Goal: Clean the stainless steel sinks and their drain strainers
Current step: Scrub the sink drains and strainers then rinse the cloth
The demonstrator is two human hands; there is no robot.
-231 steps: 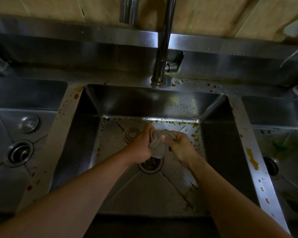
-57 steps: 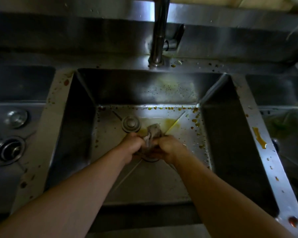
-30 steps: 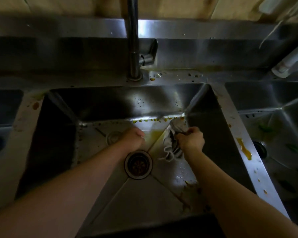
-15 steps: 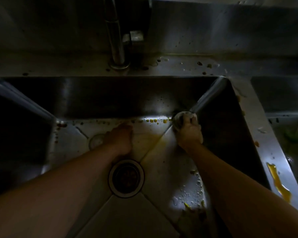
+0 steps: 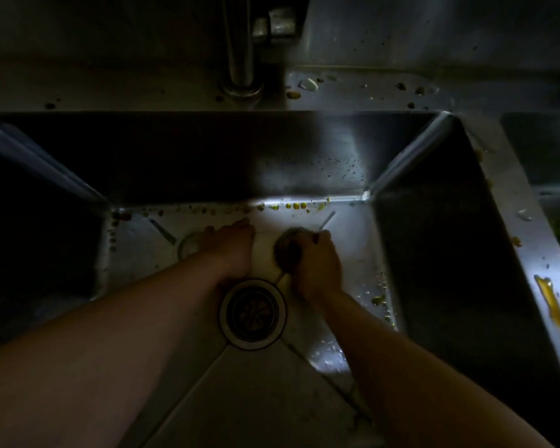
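Observation:
I look down into the middle stainless steel sink (image 5: 346, 176), dimly lit. Its round drain strainer (image 5: 253, 314) sits in the floor between my forearms. My right hand (image 5: 317, 263) grips a bunched grey cloth (image 5: 288, 250) and presses it on the sink floor just behind the drain. My left hand (image 5: 230, 247) rests flat on the floor beside it, fingers pointing to the back wall, holding nothing. A round metal plug (image 5: 188, 245) lies half hidden behind my left hand. Yellow-brown droplets (image 5: 295, 206) line the seam of floor and back wall.
The faucet post (image 5: 240, 59) rises from the spattered back ledge. A yellow smear (image 5: 555, 312) lies on the divider rim at the right, with the right sink (image 5: 547, 156) beyond it. Wet food bits (image 5: 380, 300) sit on the floor by the right wall.
My right hand has drawn the cloth from the back right corner toward the middle, just behind the drain. My left hand stays planted on the floor. The view has come closer.

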